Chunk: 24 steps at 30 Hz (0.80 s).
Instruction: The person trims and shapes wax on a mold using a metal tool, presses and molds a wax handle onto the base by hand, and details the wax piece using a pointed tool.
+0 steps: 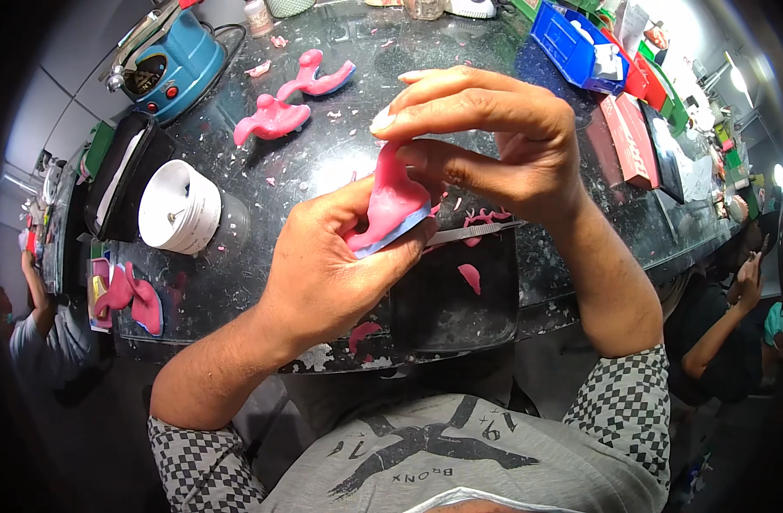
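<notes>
A pink, wax-like moulded piece (pixel 393 195) with a blue underside is gripped in my left hand (pixel 319 265), its narrow end pointing up. Fingers and thumb of my right hand (pixel 503 137) close around that upper end. Just below the piece, a slim metal tool with a ridged handle (pixel 473 232) sticks out to the right; whether it rests on the bench or touches my left hand, I cannot tell. Two similar pink pieces, one nearer (pixel 272 118) and one farther (pixel 316 75), lie on the dark bench top at the far left.
Left of my hands stand a white tub (pixel 179 205), a black case (pixel 126 175) and a blue machine (pixel 171 77). More pink pieces (pixel 133 299) sit at the left edge. Pink scraps (pixel 469 278) lie near a black tray (pixel 456 321). A blue bin (pixel 571 47) and red box (pixel 628 141) are at right.
</notes>
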Available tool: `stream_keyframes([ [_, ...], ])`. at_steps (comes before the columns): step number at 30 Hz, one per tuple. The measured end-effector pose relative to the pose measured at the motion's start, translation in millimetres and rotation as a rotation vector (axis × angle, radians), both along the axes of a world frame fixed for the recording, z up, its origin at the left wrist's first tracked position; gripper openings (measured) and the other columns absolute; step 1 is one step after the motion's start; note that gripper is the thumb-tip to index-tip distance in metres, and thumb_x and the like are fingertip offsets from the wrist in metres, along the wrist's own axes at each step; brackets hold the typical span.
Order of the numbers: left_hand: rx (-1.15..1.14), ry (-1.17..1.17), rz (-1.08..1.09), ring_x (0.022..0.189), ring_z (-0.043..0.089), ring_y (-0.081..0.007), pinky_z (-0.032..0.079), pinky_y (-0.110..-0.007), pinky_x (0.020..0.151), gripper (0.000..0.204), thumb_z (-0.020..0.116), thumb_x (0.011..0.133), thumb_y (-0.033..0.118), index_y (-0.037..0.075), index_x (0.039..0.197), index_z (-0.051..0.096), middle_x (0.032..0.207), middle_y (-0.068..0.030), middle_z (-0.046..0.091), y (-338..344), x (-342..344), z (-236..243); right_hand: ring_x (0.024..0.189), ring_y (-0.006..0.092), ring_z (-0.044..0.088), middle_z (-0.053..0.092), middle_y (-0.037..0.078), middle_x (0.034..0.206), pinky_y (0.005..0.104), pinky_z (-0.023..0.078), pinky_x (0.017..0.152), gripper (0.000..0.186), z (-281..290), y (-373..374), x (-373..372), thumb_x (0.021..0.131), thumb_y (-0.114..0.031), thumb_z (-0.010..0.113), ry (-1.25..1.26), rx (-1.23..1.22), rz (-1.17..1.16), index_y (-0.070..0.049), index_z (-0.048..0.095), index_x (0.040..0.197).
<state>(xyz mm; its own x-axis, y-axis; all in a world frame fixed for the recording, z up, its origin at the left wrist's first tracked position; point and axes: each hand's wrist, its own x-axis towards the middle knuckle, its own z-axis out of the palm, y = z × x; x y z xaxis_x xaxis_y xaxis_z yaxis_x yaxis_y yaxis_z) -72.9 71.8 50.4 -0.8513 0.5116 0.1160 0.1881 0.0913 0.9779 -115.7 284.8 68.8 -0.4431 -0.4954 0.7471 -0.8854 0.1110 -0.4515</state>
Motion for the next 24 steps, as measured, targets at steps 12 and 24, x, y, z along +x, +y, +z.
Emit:
stream_keyframes([
  [12,-0.421,0.746,0.417,0.125,0.045,-0.0384,0.032,-0.044,0.110,0.080,0.062,0.080,0.000,-0.007,0.150,0.024,0.132,-0.0245,0.048,-7.4,-30.8,-21.5,0.088,0.0100,0.064,0.067,0.004,0.093,0.0226,0.053,0.071,0.050,-21.3,-37.9,14.6,0.085,-0.014,0.078,-1.046,-0.404,-0.012,0.001,0.054,0.126],
  [24,0.245,0.180,0.208,0.127,0.048,-0.0241,0.041,-0.036,0.102,0.074,0.071,0.088,0.019,-0.004,0.147,0.032,0.133,-0.0154,0.051,6.4,-27.8,-8.4,0.091,0.0166,0.071,0.071,0.012,0.101,0.0284,0.057,0.085,0.030,-10.2,-9.4,2.5,0.090,-0.013,0.067,-1.176,-0.464,0.077,0.004,0.063,0.115],
])
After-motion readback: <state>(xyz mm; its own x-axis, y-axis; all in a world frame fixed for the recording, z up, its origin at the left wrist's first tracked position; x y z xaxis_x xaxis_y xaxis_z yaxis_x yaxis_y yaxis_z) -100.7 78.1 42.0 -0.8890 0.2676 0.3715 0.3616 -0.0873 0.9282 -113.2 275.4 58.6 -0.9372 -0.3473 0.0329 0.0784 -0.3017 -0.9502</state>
